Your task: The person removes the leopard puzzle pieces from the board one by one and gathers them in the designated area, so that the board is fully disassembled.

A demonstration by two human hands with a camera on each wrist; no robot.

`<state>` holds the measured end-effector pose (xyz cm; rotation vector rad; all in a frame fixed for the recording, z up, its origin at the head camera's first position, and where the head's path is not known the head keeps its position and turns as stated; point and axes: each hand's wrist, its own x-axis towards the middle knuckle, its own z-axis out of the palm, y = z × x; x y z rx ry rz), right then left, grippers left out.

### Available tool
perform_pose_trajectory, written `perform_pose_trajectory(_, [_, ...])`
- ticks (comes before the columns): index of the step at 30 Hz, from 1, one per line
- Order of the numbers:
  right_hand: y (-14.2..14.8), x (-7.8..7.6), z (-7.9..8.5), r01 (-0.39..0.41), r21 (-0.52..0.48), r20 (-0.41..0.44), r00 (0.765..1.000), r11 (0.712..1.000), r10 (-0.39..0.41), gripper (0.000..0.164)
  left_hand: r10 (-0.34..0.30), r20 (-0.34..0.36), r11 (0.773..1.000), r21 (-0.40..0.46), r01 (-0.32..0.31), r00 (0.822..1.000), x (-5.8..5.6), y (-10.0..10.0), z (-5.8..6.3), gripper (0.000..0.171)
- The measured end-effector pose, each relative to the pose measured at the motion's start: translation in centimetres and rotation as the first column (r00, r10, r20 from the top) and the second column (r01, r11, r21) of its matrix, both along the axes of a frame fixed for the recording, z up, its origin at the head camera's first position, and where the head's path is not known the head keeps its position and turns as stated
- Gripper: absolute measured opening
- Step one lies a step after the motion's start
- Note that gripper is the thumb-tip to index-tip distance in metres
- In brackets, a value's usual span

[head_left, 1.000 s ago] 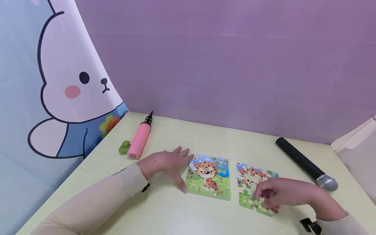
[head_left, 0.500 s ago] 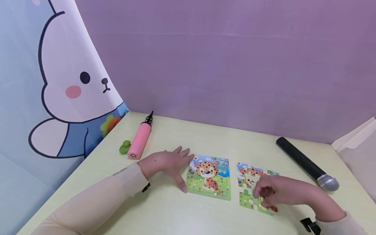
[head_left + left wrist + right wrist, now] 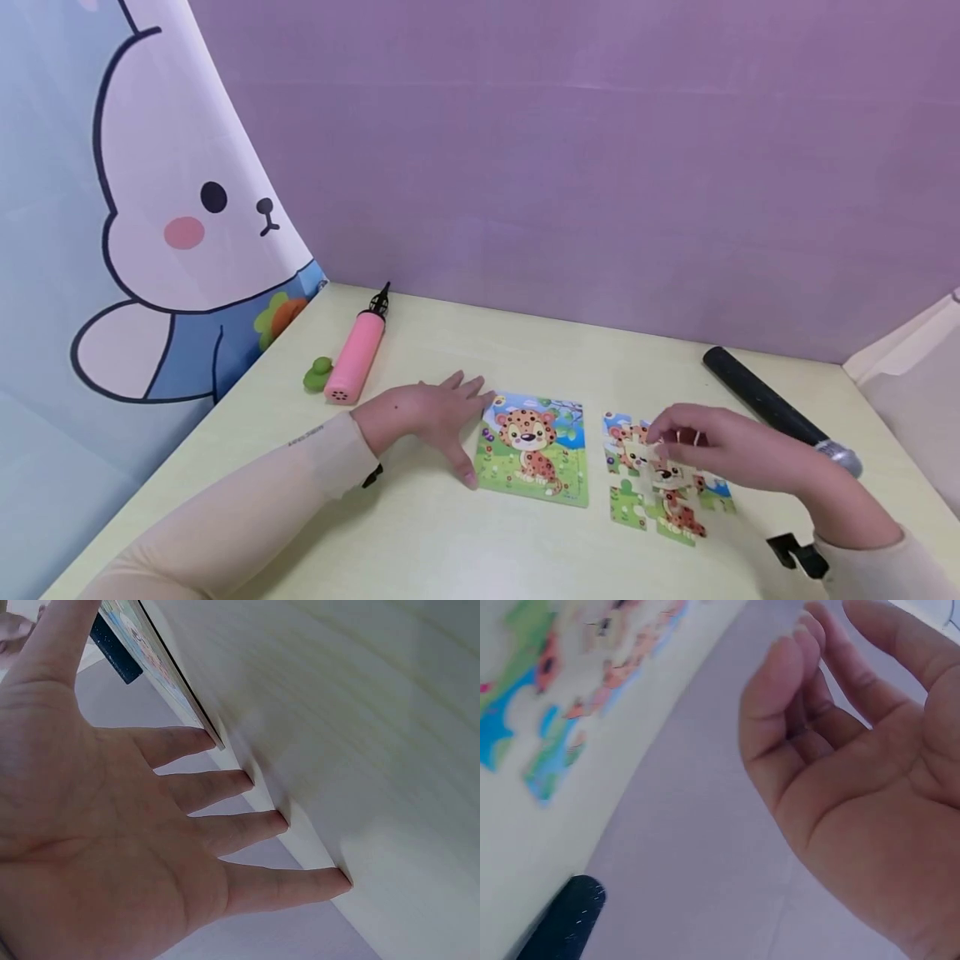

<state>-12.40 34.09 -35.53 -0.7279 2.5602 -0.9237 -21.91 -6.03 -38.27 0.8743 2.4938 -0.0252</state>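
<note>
The left hand (image 3: 427,417) is laid flat on the desk (image 3: 420,533), fingers straight and spread, nothing held; the fingertips (image 3: 225,742) are seen touching the left edge of the picture board (image 3: 534,450), which shows a complete spotted cub and lies flat at the desk's centre. The right hand (image 3: 712,450) is raised just above the loose puzzle pieces (image 3: 660,483), fingers loosely curled, its grip empty in the wrist view. The pieces are spread partly joined on the desk, just right of the board and apart from it. A black microphone (image 3: 780,412) lies behind the right hand. A pink pump (image 3: 356,354) and a small green object (image 3: 318,375) are noted at the far left. No container is in view.
</note>
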Motion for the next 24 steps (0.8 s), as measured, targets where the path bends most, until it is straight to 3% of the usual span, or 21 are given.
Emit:
perform_pose_trajectory(5, [-1.3, -0.3, 1.1, 0.051, -0.026, -0.053, 0.997, 0.998, -0.052, 0.017, -0.001, -0.002, 1.0, 0.003, 0.001, 1.0, -0.1, -0.1, -0.2, 0.139])
perform_pose_trajectory(11, [-3.4, -0.8, 1.4, 0.075, -0.037, -0.057, 0.995, 0.997, -0.077, 0.02, -0.003, 0.0, 1.0, 0.005, 0.003, 1.0, -0.2, 0.0, -0.5, 0.139])
perform_pose_trajectory(24, [-6.9, -2.4, 0.4, 0.053, -0.043, -0.012, 0.998, 0.998, -0.054, 0.041, -0.001, 0.002, 1.0, -0.003, 0.001, 1.0, -0.2, 0.0, -0.4, 0.139])
